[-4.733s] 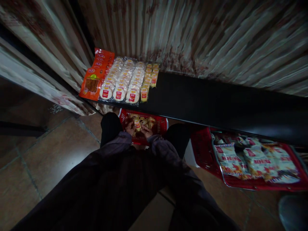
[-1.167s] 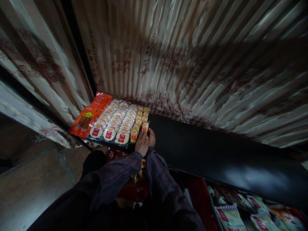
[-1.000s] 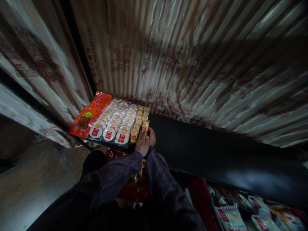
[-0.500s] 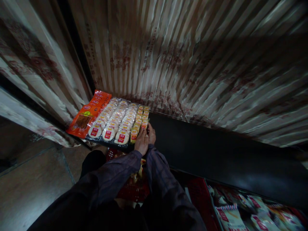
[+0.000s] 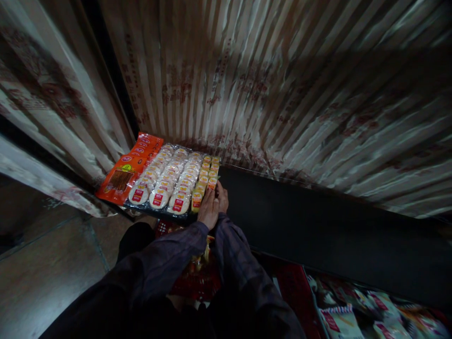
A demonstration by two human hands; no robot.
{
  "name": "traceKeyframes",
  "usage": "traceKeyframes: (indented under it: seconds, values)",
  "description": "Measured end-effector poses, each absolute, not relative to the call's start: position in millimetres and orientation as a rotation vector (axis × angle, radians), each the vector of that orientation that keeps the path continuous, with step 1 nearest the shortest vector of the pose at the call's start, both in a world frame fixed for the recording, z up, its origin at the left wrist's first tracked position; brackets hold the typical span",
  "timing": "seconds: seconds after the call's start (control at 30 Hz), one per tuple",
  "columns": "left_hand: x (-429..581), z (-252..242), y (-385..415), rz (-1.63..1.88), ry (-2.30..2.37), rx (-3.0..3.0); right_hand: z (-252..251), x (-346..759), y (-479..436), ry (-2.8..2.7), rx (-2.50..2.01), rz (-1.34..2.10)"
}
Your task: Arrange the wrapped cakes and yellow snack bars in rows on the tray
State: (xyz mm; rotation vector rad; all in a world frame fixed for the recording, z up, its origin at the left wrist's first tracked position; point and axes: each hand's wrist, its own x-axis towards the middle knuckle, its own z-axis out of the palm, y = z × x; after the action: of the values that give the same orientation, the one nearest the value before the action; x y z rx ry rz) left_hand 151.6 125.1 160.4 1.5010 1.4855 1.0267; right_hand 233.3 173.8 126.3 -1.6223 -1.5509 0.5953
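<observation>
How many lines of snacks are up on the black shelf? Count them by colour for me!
Orange rectangular plastic packaging: 1 line
White round snacks in clear plastic: 3 lines
Small yellow oblong packets: 2 lines
Total: 6 lines

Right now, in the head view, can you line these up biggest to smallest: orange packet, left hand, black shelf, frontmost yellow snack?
Black shelf
Orange packet
Left hand
Frontmost yellow snack
</observation>
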Motion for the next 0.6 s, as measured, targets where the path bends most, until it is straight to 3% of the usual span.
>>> traceKeyframes:
  seconds: [0.6]
  values:
    - [149, 162, 124, 0.992, 1.480, 1.580, 115, 232, 180, -1.373, -1.627, 0.704]
